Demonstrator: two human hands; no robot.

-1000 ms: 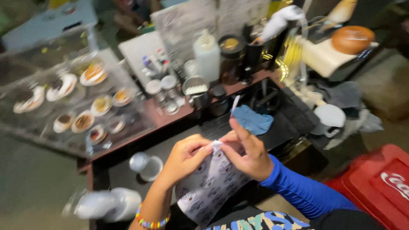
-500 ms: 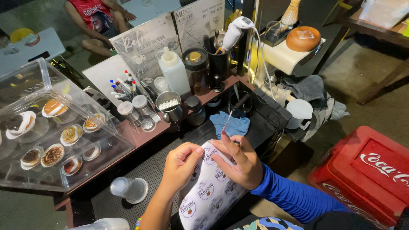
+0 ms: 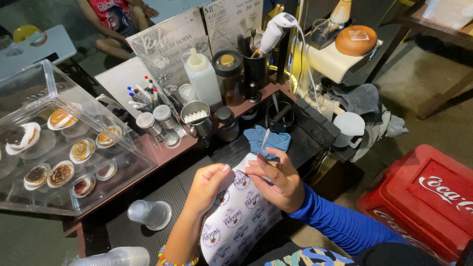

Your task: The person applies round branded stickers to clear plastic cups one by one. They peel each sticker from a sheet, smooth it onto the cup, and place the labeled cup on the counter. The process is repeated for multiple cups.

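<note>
Head camera footage is directed down at a dark table [image 3: 148, 197] where a white printed paper bag [image 3: 236, 221] is held between two hands. The left hand [image 3: 209, 184] is closed on the bag's upper left edge, its fingers [image 3: 221, 170] curled over the paper with the thumb tucked behind. The right hand [image 3: 276, 180], coming out of a blue sleeve [image 3: 340, 224], is pinched shut at the bag's top, and a thin white strip [image 3: 264, 140] is seen rising from between its fingertips; what the strip is cannot be told. The bag is tilted, its lower end reaching toward the person's lap, and it is covered with round printed emblems. A beaded bracelet [image 3: 175, 258] is worn on the left wrist.

Just beyond the hands a crumpled blue cloth [image 3: 268, 140] is laid on the table. To the left, a clear plastic cup [image 3: 148, 214] is lying on its side, and more stacked clear cups [image 3: 118, 257] are seen at the lower edge. Further left, a clear display case [image 3: 29, 98] is filled with pastries in paper liners. Along the raised ledge behind, a white squeeze bottle [image 3: 202, 81], a dark jar with a gold lid [image 3: 227, 74], small shaker jars [image 3: 152, 120] and a metal cup [image 3: 197, 116] are lined up, with printed menu boards [image 3: 167, 44] propped behind them. A red cooler box [image 3: 423, 197] is placed on the floor at the right.
</note>
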